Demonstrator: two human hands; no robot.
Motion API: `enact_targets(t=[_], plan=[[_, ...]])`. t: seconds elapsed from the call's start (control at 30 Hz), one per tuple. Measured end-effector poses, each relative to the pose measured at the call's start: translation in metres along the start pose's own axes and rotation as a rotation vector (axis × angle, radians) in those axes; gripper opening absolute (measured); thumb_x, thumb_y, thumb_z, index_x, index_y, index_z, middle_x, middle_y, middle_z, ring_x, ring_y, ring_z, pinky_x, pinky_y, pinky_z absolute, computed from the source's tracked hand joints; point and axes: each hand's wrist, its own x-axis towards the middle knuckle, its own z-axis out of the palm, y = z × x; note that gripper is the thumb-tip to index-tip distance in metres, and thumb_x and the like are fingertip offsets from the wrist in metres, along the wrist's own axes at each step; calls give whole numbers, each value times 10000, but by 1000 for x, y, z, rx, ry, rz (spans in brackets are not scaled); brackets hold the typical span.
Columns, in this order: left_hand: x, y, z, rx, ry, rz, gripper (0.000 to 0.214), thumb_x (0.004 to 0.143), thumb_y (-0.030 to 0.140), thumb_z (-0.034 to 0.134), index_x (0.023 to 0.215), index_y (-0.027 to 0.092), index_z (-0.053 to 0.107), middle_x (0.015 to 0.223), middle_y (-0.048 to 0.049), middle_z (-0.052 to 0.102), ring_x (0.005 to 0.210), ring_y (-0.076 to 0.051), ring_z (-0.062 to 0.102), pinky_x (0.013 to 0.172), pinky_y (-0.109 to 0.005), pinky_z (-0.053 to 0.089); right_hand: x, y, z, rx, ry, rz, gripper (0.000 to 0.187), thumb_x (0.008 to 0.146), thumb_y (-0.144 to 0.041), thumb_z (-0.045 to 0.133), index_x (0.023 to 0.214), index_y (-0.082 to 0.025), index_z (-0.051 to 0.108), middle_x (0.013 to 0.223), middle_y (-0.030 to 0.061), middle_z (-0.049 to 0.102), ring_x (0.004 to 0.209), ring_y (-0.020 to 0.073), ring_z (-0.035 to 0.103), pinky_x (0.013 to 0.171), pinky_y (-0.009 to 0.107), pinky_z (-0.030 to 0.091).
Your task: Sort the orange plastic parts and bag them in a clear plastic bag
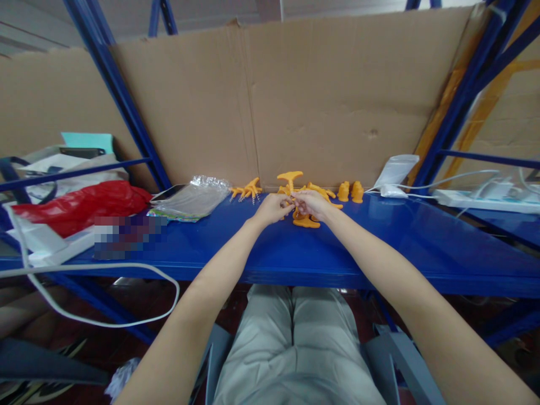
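My left hand point(275, 209) and my right hand point(313, 205) meet just above the blue shelf top, fingers bent and pinched together. Between them, an orange T-shaped handle point(290, 176) stands upright, its crossbar on top and its stem running down to my fingertips. My right fingers close at the stem; what my left fingers pinch is too small to make out. More orange T-shaped handles lie in a pile under and behind my right hand, one handle point(306, 223) nearest me. Left of my hands lie several orange handles point(252, 185) with spiral metal shafts.
Two orange bell-shaped pieces point(343, 192) stand on the blue shelf point(304, 259) at right. Clear plastic bags point(194, 198) lie at left, near a red bag point(84, 205). A white cable point(126, 324) loops over the front edge. Cardboard point(337, 95) walls the back.
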Motion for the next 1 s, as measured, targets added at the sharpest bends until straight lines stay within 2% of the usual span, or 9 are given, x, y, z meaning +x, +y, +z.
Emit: enact_targets(t=[0.2,0.4,0.57,0.67,0.73,0.8,0.87,0.9,1.0], plan=[[1,1,-1,73,12,-3,73,816,166,646,790,150,712,563,16,667,508,-117,610,543,-205,421,-3,-5,-1,-3,-50,9,276,924,-210,620,659,-167,555,546,-33,546,452,59,435,458,186,343],[2,-3,2,50,4,49,74,790,187,647,730,151,671,557,28,641,504,-102,580,516,-195,401,-5,-3,-1,-65,-70,-2,367,927,-190,596,582,-175,471,478,-70,425,407,41,341,419,179,244],[1,-3,2,53,-17,36,50,787,192,657,771,151,681,569,24,643,505,-110,583,538,-209,427,-4,-1,-2,-67,-73,-1,397,908,-245,644,571,-180,445,456,-76,398,397,35,326,391,174,203],[1,-2,0,62,-15,38,32,791,167,658,798,158,688,579,30,654,506,-108,588,541,-205,423,-3,-3,-2,-65,-38,-2,306,913,-241,634,641,-176,511,498,-60,462,393,38,341,385,177,227],[2,-2,0,73,-5,41,30,800,175,663,782,159,681,587,25,664,505,-108,591,533,-202,413,-1,-5,-4,-80,3,-14,185,924,-228,610,750,-167,586,602,-25,568,419,44,402,413,180,305],[2,-3,-1,88,16,46,77,813,207,674,754,158,675,592,12,673,507,-111,594,529,-204,406,2,-6,-8,-164,79,-50,82,930,-217,582,937,-165,646,800,36,675,520,76,529,501,210,432],[3,-4,-1,102,39,41,118,818,238,688,737,153,675,600,-2,681,510,-117,597,533,-209,406,5,-5,-15,-376,207,-142,243,915,-212,580,1144,-162,642,1062,116,698,772,160,662,686,298,542],[3,-5,0,106,47,34,128,820,249,693,738,151,677,602,-6,684,511,-120,598,535,-212,408,6,-5,-19,-522,279,-218,337,901,-205,582,1232,-154,620,1197,154,666,949,217,675,809,356,553],[3,-5,-1,110,54,11,139,833,265,690,760,147,682,606,-9,686,509,-123,600,535,-215,415,8,-2,-31,-936,412,-457,548,876,-178,547,1420,-120,514,1511,202,449,1372,329,458,1115,482,389]])
